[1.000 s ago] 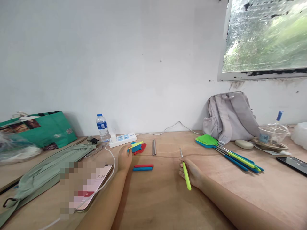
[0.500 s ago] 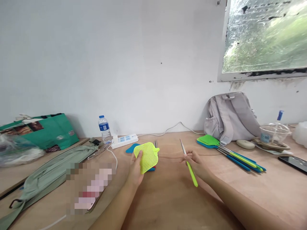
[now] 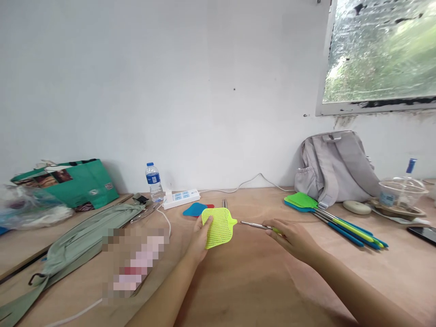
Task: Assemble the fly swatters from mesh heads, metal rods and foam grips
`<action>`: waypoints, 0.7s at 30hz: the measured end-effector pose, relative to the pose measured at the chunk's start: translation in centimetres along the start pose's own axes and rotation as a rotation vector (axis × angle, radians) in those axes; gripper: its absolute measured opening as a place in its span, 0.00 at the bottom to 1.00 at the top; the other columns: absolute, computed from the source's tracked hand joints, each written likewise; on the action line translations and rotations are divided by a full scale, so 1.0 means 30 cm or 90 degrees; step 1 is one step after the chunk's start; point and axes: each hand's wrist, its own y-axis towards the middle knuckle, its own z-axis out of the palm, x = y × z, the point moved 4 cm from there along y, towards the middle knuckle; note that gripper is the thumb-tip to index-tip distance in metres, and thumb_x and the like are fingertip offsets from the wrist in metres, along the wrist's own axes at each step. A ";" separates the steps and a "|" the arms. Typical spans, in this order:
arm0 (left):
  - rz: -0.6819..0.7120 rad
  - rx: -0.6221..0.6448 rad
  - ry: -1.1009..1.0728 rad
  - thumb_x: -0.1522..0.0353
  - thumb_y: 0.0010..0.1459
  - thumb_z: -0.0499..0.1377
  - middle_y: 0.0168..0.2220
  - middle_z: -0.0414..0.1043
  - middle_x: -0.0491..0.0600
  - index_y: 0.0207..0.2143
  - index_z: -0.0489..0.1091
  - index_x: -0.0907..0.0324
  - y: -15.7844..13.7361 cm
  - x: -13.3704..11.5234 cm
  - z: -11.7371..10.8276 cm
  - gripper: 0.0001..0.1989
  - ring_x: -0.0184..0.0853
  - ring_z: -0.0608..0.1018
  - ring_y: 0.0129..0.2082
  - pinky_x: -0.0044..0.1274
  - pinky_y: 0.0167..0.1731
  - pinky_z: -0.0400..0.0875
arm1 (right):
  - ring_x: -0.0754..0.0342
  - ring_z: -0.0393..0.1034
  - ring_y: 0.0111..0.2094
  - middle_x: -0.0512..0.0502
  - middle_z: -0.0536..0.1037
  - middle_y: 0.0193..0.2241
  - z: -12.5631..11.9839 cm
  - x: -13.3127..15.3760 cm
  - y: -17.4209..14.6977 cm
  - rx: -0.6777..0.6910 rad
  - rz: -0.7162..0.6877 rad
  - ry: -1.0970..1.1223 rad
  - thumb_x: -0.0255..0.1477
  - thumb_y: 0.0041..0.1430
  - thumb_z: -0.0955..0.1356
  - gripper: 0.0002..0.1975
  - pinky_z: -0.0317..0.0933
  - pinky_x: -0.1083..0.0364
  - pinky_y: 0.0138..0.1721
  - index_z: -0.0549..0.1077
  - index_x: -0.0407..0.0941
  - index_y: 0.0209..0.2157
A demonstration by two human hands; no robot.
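Whereas the metal rod (image 3: 254,225) had been held steeply half a second earlier, it was now tipped almost level, its bare end pointed at the stem of the yellow mesh head (image 3: 220,229), just short of touching. That head was pinched along its left edge by the left hand (image 3: 200,237), above the bench (image 3: 245,290); the rod was pinched by the right hand (image 3: 289,234), by whose fingers most of its yellow-green handle (image 3: 277,230) was hidden. The blue head (image 3: 195,209) and red head (image 3: 210,206) were partly covered, the phone (image 3: 141,265) was masked by pixelation, and the black phone (image 3: 424,235) was cut off. A straw (image 3: 411,166) was held in the clear cup (image 3: 402,193); the plastic bag's (image 3: 30,204) contents were blurred.
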 end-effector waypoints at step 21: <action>-0.042 0.057 0.002 0.65 0.46 0.62 0.37 0.73 0.53 0.44 0.63 0.60 -0.021 0.020 0.025 0.22 0.38 0.76 0.33 0.27 0.31 0.72 | 0.52 0.67 0.31 0.47 0.75 0.29 0.020 -0.011 -0.002 0.038 -0.005 0.107 0.34 0.57 0.60 0.11 0.58 0.56 0.30 0.72 0.51 0.37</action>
